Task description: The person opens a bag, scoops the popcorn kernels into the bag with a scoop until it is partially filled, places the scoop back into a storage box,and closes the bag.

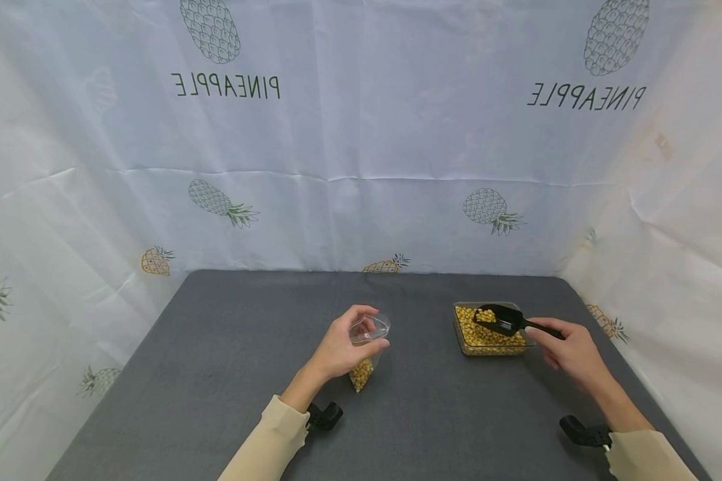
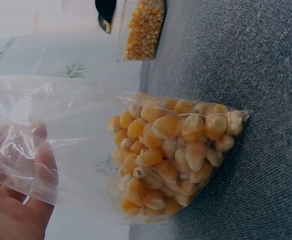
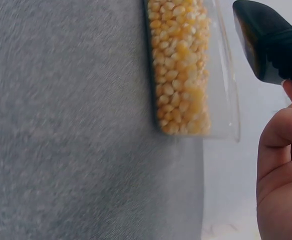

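Pineapple-print backdrop; head view alone shows both hands.

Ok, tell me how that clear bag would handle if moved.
The clear bag is probably floppy up top, where its film creases. Its bottom likely hangs heavier, with corn kernels bunched there. It may tip if the left hand releases it, since its base narrows to a corner.

Scoop over tub, gap toward bag
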Motion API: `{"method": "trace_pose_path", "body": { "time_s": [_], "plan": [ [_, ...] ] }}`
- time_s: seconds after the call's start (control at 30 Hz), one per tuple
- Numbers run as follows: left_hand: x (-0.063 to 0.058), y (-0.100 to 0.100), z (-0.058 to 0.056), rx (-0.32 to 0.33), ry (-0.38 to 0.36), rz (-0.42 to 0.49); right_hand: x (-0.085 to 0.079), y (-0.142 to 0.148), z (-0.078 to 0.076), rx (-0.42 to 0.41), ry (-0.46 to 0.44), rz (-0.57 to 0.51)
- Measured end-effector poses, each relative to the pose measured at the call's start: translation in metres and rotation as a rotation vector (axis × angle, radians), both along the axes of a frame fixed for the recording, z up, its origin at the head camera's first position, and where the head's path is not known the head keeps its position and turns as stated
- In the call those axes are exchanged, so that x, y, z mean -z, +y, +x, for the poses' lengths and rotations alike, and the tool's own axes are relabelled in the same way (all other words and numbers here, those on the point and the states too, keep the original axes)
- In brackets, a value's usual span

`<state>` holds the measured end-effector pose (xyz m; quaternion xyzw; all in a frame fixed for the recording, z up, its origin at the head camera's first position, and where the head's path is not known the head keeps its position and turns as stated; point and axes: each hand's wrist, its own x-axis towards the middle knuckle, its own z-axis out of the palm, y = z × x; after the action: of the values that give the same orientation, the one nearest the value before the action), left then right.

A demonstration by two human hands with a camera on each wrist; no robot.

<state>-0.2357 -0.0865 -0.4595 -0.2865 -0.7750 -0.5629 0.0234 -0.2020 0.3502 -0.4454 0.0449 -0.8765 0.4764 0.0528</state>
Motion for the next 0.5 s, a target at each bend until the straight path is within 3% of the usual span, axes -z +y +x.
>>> {"method": "trace_pose_path", "body": {
  "time_s": [0.5],
  "plan": [
    [0.000,0.000,0.000,-0.006,-0.006,-0.019,-0.017,-0.021,-0.001,-0.047,0.026,-0.025]
  ]
}}
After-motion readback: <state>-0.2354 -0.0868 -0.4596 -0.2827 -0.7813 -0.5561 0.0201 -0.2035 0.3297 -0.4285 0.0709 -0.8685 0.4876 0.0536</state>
